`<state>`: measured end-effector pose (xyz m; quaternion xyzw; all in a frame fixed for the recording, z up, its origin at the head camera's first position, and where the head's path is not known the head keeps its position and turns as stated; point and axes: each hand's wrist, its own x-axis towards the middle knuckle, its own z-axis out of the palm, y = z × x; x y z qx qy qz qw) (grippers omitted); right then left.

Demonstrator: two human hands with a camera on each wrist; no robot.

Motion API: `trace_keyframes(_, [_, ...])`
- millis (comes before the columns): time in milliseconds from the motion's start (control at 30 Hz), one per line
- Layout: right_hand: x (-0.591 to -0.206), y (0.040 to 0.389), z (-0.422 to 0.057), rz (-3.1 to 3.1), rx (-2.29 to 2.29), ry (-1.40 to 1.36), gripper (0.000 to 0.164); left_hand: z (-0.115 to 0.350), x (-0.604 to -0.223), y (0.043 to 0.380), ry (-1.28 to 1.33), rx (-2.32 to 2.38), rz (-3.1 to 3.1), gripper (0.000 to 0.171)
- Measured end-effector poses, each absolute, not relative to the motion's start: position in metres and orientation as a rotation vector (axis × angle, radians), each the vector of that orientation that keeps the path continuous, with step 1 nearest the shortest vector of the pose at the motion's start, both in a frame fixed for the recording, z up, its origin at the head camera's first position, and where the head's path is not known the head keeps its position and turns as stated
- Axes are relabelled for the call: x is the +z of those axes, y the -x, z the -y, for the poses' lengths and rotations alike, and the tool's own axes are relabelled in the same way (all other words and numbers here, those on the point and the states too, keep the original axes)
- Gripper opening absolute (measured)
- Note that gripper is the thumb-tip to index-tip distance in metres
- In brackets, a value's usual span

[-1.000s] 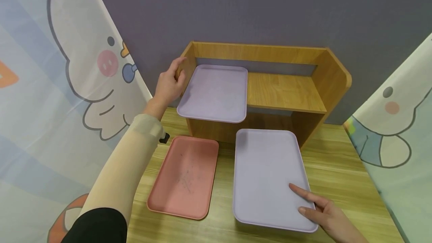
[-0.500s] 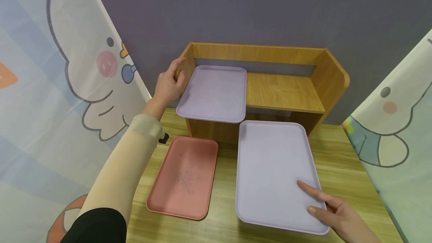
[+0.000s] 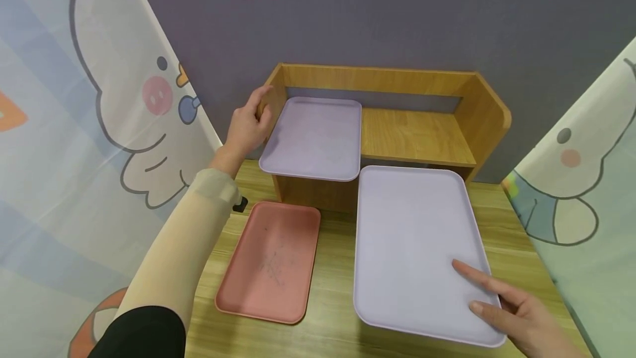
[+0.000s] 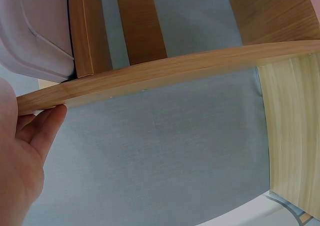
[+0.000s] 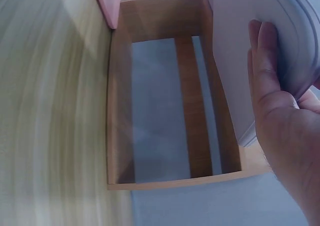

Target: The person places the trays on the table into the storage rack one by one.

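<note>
My left hand [image 3: 247, 126] grips the left side panel of a wooden desk shelf [image 3: 417, 136], its fingers bent over the edge; in the left wrist view fingertips [image 4: 52, 123] press the panel's outer face. On the upper board's left half lies a lavender tray [image 3: 318, 137], its front sticking out past the board. My right hand [image 3: 526, 314] holds a second lavender tray [image 3: 419, 247] by its right edge, thumb and index finger on top. In the right wrist view the other fingers [image 5: 265, 60] lie flat under this raised tray [image 5: 230, 70].
A pink tray [image 3: 273, 264] with dark scratches lies on the wooden table [image 3: 333, 303], left of the raised tray. Behind the shelf stands a grey partition [image 3: 377, 10]. Cartoon-printed cloths hang at left [image 3: 119, 93] and right [image 3: 581, 181].
My right hand has carried its lavender tray to the right and forward, so its far edge now covers part of the shelf's lower opening. The left hand stays on the side panel.
</note>
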<state>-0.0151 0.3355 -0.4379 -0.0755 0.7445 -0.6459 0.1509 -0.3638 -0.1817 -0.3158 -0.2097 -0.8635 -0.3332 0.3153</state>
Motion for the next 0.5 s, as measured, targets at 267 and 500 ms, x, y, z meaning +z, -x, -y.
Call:
trace_keyframes(267, [-0.428,0.018,-0.34,-2.132,-1.839,0.087,0.061,0.182,-0.316,0.365,0.545,-0.883,2.308,0.047])
trace_keyframes(500, [-0.425,0.025,-0.343,-2.196,-1.856,0.211,0.062,0.182,-0.315,0.363,0.543,-0.882,2.308,0.048])
